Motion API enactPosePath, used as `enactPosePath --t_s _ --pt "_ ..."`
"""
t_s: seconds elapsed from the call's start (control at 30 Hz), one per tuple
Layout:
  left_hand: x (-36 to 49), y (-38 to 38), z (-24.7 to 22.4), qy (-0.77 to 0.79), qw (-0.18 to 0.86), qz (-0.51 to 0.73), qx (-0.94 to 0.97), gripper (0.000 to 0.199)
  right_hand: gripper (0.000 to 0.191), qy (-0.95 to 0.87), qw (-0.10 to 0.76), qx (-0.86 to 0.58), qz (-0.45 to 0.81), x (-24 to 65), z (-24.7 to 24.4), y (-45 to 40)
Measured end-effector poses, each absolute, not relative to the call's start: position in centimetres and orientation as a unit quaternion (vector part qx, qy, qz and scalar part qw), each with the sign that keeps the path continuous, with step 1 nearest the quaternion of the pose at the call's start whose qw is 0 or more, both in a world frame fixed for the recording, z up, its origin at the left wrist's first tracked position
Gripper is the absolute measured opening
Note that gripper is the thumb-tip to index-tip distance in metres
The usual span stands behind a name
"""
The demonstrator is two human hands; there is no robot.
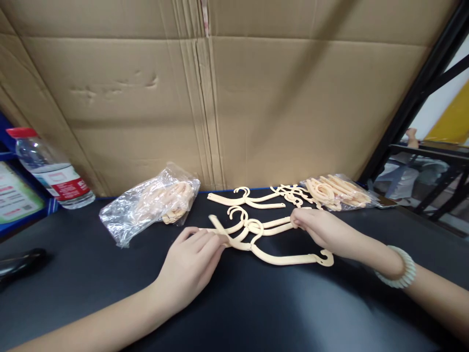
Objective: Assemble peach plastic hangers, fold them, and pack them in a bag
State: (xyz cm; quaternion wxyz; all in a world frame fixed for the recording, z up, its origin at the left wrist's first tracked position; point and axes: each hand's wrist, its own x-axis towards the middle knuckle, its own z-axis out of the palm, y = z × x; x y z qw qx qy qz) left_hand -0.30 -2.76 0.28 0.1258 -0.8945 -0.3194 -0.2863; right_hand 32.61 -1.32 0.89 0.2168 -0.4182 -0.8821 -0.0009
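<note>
A cream plastic clothes hanger (284, 260) lies nearest on the table, with a curled hook piece (325, 258) at its right end. Its left side is pinched in my closed left hand (196, 261), where a short strip (217, 224) sticks up at an angle. Just behind, more hanger arms (273, 229) run to the right. My right hand (326, 230) has its fingers closed around the right end of these arms, hiding what exactly is between the fingertips. Farther back lie more hangers (245, 200), touched by neither hand.
Small cream hook pieces (291, 194) lie loose beside a clear bag of hanger parts (340, 191). Another clear plastic bag (126, 217) stands at the left, near a water bottle (60, 171). A cardboard wall (286, 107) closes off the back; a black object (22, 264) sits at the left edge.
</note>
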Motion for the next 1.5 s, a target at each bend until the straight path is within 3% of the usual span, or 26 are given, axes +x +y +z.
enactPosePath --t_s 0.13,0.27,0.37,0.5,0.67,0.8,1.03,1.33,1.5 --pt "-0.2 -3.0 0.3 -0.309 0.082 -0.266 -0.910 0.015 0.022 -0.893 0.178 -0.411 0.045 32.1 1.5 -1.7" --pt "0.0 -3.1 0.6 -0.307 0.056 -0.231 -0.921 0.031 0.024 -0.910 0.153 -0.375 0.092 31.3 2.4 -2.8" --pt "0.0 -2.9 0.5 -0.323 0.041 -0.221 -0.919 0.031 0.028 -0.925 0.147 -0.333 0.112 30.3 2.5 -3.9" --pt "-0.2 -2.5 0.2 -0.353 0.050 -0.230 -0.906 0.034 0.012 -0.930 0.130 -0.317 0.131 29.4 2.1 -4.5" --pt "-0.5 -2.2 -0.3 -0.397 0.079 -0.272 -0.873 0.042 0.015 -0.924 0.145 -0.327 0.135 29.9 1.6 -4.0" --pt "-0.4 -2.4 -0.3 -0.338 0.104 -0.270 -0.896 0.051 0.018 -0.931 0.158 -0.315 0.099 30.3 1.4 -3.8" --pt "-0.3 -2.9 0.2 -0.293 0.137 -0.273 -0.906 0.015 0.016 -0.928 0.185 -0.315 0.073 30.2 1.4 -4.1" --pt "0.1 -3.1 0.3 -0.311 0.078 -0.256 -0.912 0.007 0.006 -0.919 0.159 -0.357 0.055 30.1 1.9 -3.8" --pt "0.0 -2.8 0.1 -0.333 0.070 -0.243 -0.908 0.011 0.013 -0.913 0.175 -0.367 0.026 30.2 1.3 -3.2"
